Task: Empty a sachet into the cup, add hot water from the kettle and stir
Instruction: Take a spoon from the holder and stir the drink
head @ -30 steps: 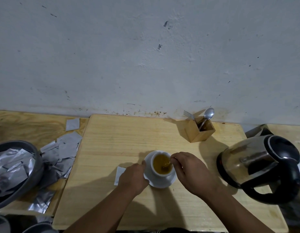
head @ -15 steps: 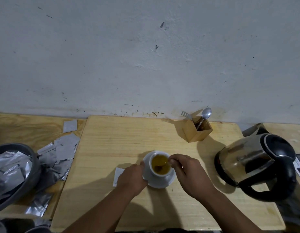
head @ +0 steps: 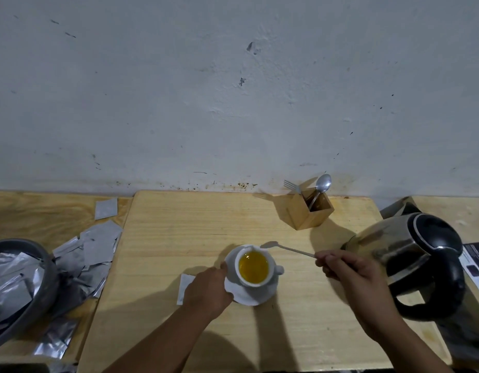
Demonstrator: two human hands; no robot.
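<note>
Right hand: the right hand [head: 359,275] was closed in a pinch on the handle of a spoon [head: 286,248], which it held out of the drink with the bowl in the air just past the far rim of the cup [head: 254,267]; this looked like a lift clear once stirring was finished.
Left hand: the left hand [head: 208,289] was curled loosely on the near-left edge of the saucer [head: 249,294], fingers touching its rim and grasping nothing else, probably to keep cup and saucer from sliding.
Cup: it stood upright on the saucer at mid-bench [head: 179,224], full of yellow liquid, its small handle turned to the right.
Sachet: a flat white sachet [head: 185,286], seemingly spent, lay beside the saucer, partly under the left hand.
Kettle: the kettle [head: 410,259] stood at the right edge, within reach of the right hand, handle toward the person.
Holder: a wooden box [head: 311,211] with a fork and a second spoon stood near the wall, a likely place for the used spoon.
Spares: silver packets [head: 95,249] lay heaped at the left beside a grey bowl [head: 44,270] holding more.
Stage: judged near the end, with only the spoon to set down.
</note>
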